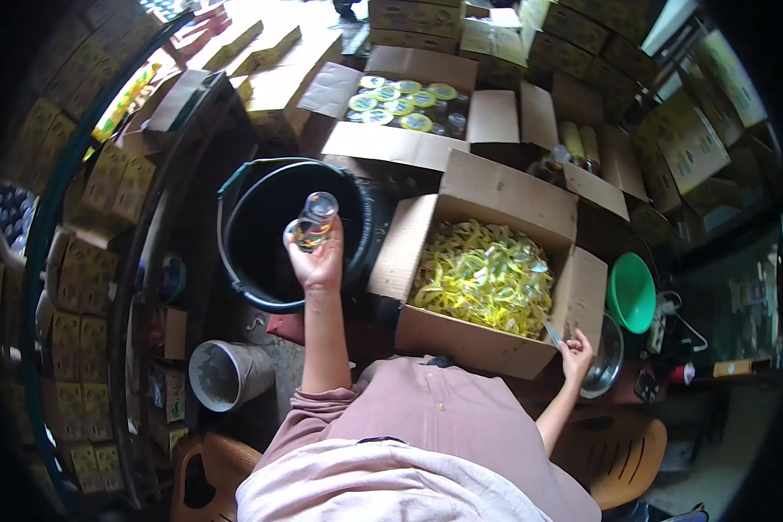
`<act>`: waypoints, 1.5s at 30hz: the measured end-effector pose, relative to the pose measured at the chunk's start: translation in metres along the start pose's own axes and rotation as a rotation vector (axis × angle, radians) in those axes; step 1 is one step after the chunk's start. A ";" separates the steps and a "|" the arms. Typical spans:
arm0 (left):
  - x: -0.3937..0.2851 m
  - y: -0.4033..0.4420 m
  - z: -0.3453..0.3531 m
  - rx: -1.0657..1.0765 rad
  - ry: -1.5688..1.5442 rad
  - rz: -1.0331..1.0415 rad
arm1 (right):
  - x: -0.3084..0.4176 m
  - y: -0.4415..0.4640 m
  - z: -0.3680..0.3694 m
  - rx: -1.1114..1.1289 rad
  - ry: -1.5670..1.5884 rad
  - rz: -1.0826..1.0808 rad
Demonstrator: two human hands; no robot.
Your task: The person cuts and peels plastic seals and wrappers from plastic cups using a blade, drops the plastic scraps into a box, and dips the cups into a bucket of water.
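Over the black bucket (235, 252), my left hand (319, 257) is wrapped round a small clear glass jar (320, 209) with coloured marks on its side. My right hand (576, 357) is at the near right corner of an open cardboard box (496, 187), its fingers pinching a thin pale strip (552, 334). Inside that box lies a heap of yellow-green strips (487, 278). Beyond it, another open carton (391, 143) holds several jars with yellow-and-white lids (400, 106).
A green bowl (632, 293) and a metal bowl (604, 357) are right of the box. A grey-white bucket (230, 376) stands at lower left. Orange chairs (613, 457) flank my body. Stacked cartons (78, 331) line the left side; a carton with bottles (587, 139) is at back right.
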State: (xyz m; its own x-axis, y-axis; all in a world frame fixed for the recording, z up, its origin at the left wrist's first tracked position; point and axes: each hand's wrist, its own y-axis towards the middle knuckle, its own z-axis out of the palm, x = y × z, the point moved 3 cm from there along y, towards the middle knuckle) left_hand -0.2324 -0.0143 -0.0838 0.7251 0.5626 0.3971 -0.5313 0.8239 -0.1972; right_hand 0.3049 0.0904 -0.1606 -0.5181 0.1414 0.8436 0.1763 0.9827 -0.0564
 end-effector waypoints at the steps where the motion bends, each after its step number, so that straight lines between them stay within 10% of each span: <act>1: 0.002 0.000 0.000 0.009 0.024 0.007 | -0.006 0.001 0.002 0.014 0.097 -0.003; 11: 0.015 0.005 -0.008 -0.052 0.006 -0.071 | -0.001 -0.025 -0.004 -0.326 0.796 0.134; 21: 0.009 0.010 -0.014 -0.041 0.019 -0.071 | -0.005 -0.027 0.028 -0.649 0.830 0.045; 33: 0.014 0.006 -0.005 -0.040 0.056 -0.024 | 0.010 0.074 0.032 -0.443 0.484 -0.062; 40: 0.003 0.012 -0.008 -0.034 0.041 -0.008 | 0.076 0.055 0.031 -0.639 -0.374 -0.236; 45: 0.005 0.013 -0.015 -0.045 0.012 -0.006 | 0.234 0.006 0.124 0.017 0.350 -0.750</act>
State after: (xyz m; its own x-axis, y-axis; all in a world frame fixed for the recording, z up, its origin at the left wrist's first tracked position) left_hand -0.2292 0.0007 -0.0973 0.7338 0.5580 0.3875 -0.5069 0.8295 -0.2346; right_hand 0.0810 0.1445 -0.0300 -0.2022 -0.5950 0.7779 -0.1270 0.8035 0.5816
